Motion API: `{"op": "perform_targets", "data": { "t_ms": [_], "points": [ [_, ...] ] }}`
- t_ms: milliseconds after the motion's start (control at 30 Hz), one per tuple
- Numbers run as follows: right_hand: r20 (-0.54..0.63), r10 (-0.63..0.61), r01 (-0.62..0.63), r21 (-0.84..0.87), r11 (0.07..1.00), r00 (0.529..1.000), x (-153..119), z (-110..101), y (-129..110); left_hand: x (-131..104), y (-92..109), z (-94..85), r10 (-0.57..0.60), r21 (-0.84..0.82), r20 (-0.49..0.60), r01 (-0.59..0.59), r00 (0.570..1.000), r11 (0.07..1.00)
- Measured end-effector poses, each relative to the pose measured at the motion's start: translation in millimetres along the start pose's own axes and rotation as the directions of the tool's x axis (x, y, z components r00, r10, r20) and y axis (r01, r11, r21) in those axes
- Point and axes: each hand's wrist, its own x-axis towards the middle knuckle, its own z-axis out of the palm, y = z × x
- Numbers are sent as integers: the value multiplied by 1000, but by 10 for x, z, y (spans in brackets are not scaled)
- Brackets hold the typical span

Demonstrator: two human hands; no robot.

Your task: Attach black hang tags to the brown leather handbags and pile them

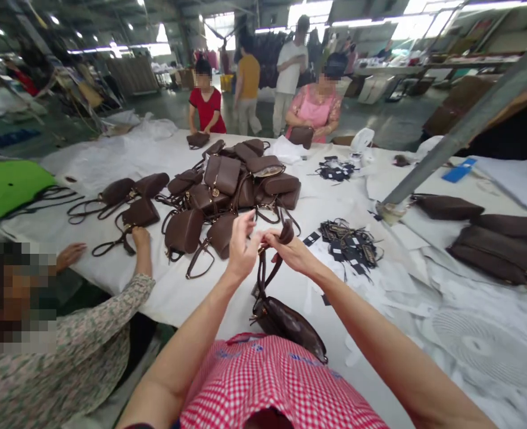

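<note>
My right hand (292, 250) is closed round the brown strap (272, 271) of a handbag, and a looped strap end stands up out of its fingers. The dark brown handbag (290, 322) hangs or rests close against my checked apron, below both hands. Beside the right fingertips is my left hand (243, 247), its thumb meeting them at the strap and its other fingers bent upward. Anything small between the left fingers is hidden. Just beyond my hands lies a large pile of brown handbags (222, 174).
Black tags (350, 244) lie in a heap to the right, with another tag heap (334, 169) behind. A slanted metal post (460, 125) rises at the right, near more brown bags (504, 244). At left, a co-worker's hand (142, 238) touches a bag strap. Two people work across the table.
</note>
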Motion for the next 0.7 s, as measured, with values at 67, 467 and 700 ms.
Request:
{"op": "perform_targets", "data": {
  "t_ms": [67,467,700],
  "points": [
    [11,5,-5,21,1000,1000,1,-10,-6,-285,-250,12,-188,-66,72,193,980,979],
    [-117,118,-164,-801,576,986,-232,-980,745,-862,-602,-740,-702,-385,166,701,693,601],
    [-530,237,-559,-605,568,814,-1218,-1950,1442,-1238,-574,-983,-714,-111,195,739,672,665]
  ]
}}
